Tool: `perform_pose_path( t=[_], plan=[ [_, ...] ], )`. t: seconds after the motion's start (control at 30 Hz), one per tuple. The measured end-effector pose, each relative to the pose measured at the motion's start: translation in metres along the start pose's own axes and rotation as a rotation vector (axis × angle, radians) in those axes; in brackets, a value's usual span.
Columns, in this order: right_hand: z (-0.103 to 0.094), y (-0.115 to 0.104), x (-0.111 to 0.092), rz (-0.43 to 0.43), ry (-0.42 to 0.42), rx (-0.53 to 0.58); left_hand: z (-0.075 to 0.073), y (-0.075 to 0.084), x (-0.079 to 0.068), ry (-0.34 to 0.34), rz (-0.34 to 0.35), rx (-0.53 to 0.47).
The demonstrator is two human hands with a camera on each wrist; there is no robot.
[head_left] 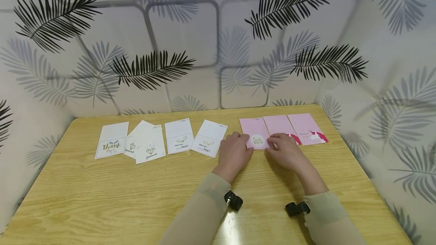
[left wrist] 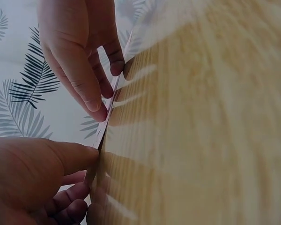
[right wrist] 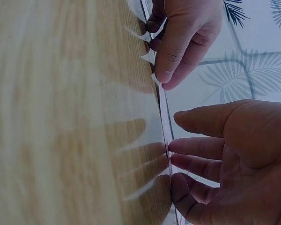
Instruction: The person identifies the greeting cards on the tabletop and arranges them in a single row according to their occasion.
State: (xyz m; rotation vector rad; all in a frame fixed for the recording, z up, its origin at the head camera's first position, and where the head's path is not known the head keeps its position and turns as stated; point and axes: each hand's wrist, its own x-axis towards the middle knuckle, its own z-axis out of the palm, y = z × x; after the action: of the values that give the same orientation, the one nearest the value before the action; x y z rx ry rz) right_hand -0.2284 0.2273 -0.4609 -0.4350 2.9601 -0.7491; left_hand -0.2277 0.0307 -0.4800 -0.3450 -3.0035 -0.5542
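A pink folded card [head_left: 256, 127] with gold "smile more" lettering on a white patch lies on the table between two hands. My left hand [head_left: 235, 152] is at its lower left corner, thumb and fingertips touching the edge. At the right side my right hand [head_left: 286, 151] touches it with its fingertips; its thumb [right wrist: 201, 121] stands off the card in the right wrist view. The wrist views see the card [left wrist: 100, 133] nearly edge-on, low against the table. Partly behind the right hand lies a second pink card [head_left: 277, 123] with a red-and-white figure.
A third pink card [head_left: 303, 124] lies farther right. Leftward stand in a row white cards: "Thank you" [head_left: 114, 133], an overlapping diamond pair [head_left: 151, 143], and two "take me to your heart" cards [head_left: 178, 131]. A leaf-patterned backdrop [head_left: 184, 41] rises behind the wooden table [head_left: 119, 199].
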Motion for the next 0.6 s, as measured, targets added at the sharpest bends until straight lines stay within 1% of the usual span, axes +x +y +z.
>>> perform_pose_path(
  t=[0.2, 0.6],
  plan=[
    [-0.0006, 0.0005, 0.0002, 0.014, -0.011, 0.001, 0.0019, -0.0007, 0.0007, 0.007, 0.005, 0.018],
    [-0.0004, 0.0011, -0.0004, 0.001, -0.011, -0.008, 0.0017, 0.0000, -0.0006, 0.004, -0.005, 0.016]
  ],
)
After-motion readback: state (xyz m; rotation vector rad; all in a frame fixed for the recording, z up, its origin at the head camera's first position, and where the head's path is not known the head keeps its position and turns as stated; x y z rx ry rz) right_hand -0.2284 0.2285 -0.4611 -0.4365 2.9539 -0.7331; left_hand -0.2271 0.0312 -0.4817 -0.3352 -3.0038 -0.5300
